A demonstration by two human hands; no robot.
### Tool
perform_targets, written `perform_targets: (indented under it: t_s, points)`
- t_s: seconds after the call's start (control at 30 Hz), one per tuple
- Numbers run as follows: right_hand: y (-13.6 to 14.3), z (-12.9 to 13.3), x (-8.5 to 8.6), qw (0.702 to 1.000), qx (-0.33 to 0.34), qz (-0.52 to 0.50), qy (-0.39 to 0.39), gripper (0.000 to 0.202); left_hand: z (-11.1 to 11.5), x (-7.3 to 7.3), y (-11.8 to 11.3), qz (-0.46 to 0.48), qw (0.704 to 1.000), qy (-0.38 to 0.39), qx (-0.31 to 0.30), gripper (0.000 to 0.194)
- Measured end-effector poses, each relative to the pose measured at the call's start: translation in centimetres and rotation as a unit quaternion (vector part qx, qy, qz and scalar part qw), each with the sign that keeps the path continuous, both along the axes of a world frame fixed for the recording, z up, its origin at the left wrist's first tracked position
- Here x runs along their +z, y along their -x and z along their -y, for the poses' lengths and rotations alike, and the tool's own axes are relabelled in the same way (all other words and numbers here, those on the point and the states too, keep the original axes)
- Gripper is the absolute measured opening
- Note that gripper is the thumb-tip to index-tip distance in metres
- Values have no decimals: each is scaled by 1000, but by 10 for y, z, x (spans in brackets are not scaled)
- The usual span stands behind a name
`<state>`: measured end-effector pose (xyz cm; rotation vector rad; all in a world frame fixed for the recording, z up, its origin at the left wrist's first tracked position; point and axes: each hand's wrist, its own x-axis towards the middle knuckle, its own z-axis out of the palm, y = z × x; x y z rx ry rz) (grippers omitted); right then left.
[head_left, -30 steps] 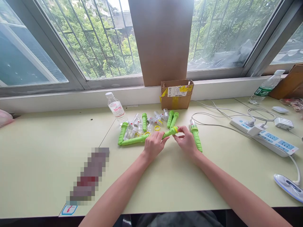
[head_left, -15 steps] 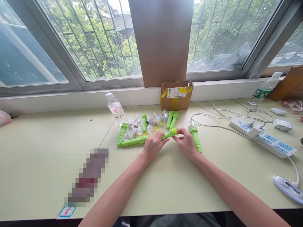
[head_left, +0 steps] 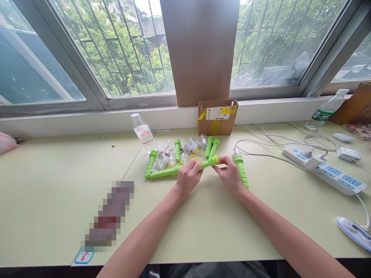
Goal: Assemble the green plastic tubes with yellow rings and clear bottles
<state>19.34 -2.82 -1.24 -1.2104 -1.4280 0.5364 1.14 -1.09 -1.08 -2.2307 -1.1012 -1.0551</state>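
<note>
My left hand is wrapped round a ribbed green plastic handle, which points up to the right. At its wider far end sits a yellow ring, pinched between the thumb and fingers of my right hand. Another green handle lies just left of my left hand. Beyond the hands are clear plastic tubes with white and red parts, loose yellow rings and several more green handles. To the right of my right hand lies a green handle with a clear top fitted.
A water bottle stands behind the parts at left, and a small cardboard box by the window sill. On the right are a white power strip, cables and a second bottle. A blurred dark patch covers the table at left.
My left thumb has drawn in against the green handle. Both hands stay at the same handle and ring. The whole view has shifted slightly.
</note>
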Motion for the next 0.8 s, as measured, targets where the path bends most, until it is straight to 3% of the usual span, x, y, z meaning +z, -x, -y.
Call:
perform_targets:
  t_s: [0.23, 0.8]
  points:
    - [2, 1, 2, 1000, -6, 8, 8, 32, -1, 5, 2, 24, 999, -3, -25, 13]
    - [0, 0, 3, 1000, 12, 3, -22, 31, 0, 0, 2, 12, 1000, 20, -19, 20]
